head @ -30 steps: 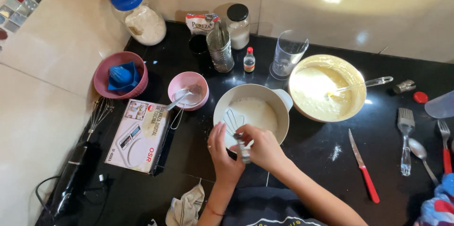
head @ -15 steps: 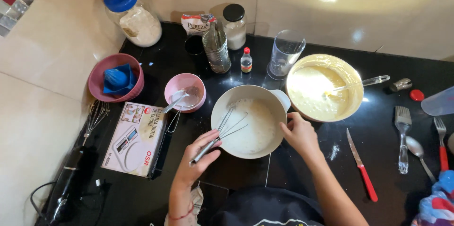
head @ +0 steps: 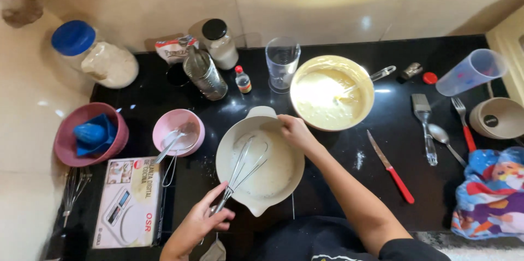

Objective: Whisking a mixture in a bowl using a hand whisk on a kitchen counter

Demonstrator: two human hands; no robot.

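Note:
A white mixing bowl (head: 256, 116) with pale batter sits at the middle of the black counter (head: 349, 195). My left hand (head: 199, 221) grips the handle of a metal whisk (head: 243, 165), whose wires rest in the batter. My right hand (head: 293, 131) holds the bowl's far right rim. A second, cream-coloured bowl (head: 367, 89) of yellow batter stands just behind and to the right, with a utensil handle sticking out of it.
A pink bowl (head: 164, 124) with a spoon, a scale box (head: 131, 202) and a mauve bowl (head: 63, 141) lie left. Jars (head: 101, 56), a bottle (head: 206, 75) and a glass (head: 282, 61) line the back. A red-handled knife (head: 392, 167), spatula (head: 426, 124), spoon, fork, measuring cup (head: 472, 72) and cloth (head: 494, 193) are right.
Both hands were together at the bowl's near edge a second ago. My left hand has since taken the whisk by the handle and my right hand has moved to the bowl's far right rim.

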